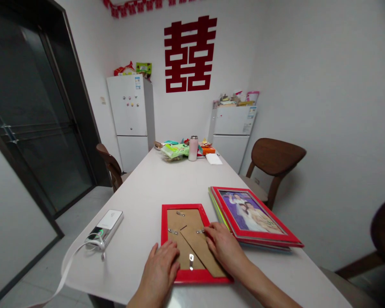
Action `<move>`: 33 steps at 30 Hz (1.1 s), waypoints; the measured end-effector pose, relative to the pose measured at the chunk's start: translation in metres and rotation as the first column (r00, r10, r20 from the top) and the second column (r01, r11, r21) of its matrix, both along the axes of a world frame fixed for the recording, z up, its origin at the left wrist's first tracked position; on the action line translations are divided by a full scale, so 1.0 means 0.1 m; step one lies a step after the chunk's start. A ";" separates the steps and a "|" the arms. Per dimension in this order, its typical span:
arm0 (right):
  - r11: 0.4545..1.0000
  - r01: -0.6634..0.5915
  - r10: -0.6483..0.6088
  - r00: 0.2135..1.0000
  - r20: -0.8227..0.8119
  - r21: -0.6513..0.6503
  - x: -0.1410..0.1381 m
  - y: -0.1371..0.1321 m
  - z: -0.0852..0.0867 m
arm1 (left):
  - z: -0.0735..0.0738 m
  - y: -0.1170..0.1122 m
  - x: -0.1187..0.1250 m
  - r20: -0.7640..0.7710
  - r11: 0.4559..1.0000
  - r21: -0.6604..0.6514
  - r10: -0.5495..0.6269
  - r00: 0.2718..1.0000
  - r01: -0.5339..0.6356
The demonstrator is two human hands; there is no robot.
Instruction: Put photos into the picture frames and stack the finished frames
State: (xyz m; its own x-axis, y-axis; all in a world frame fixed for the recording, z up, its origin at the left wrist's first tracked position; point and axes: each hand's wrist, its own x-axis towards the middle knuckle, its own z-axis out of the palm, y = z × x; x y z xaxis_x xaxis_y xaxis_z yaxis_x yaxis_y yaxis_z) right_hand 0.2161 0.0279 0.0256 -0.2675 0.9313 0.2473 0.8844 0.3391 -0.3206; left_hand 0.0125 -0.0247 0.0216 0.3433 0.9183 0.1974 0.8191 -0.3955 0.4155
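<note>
Red photo frame (189, 239): face down on table (176, 184), long axis pointing away. Left hand (162, 265): fingers loosely together, over left rim (164, 222). Right hand (225, 248), nearer right-side clip (199, 231): fingers bent; pinch cannot be told.

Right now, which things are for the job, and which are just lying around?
In the job: left hand, right hand, face-down red rectangular frame with brown backing, silver metal clips; probably the stack topped by a red-framed photo.

Just lying about: pink cylindrical bottle, green plastic packet, white rectangular gadget.
</note>
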 end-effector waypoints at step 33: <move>0.907 -0.419 0.418 0.908 -0.044 -0.043 -0.30 -0.20 0.02 | -0.08 -0.05 -0.03 0.111 0.999 -0.029 -0.026 0.994 0.029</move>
State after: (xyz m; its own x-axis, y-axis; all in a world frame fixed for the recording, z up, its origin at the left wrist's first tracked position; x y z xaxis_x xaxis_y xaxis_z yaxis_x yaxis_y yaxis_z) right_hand 0.1861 0.0081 0.0279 -0.6279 0.7469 0.2188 0.6534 0.6587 -0.3731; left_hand 0.0099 -0.0299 0.0138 0.3459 0.9151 0.2073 0.7568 -0.4027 0.5149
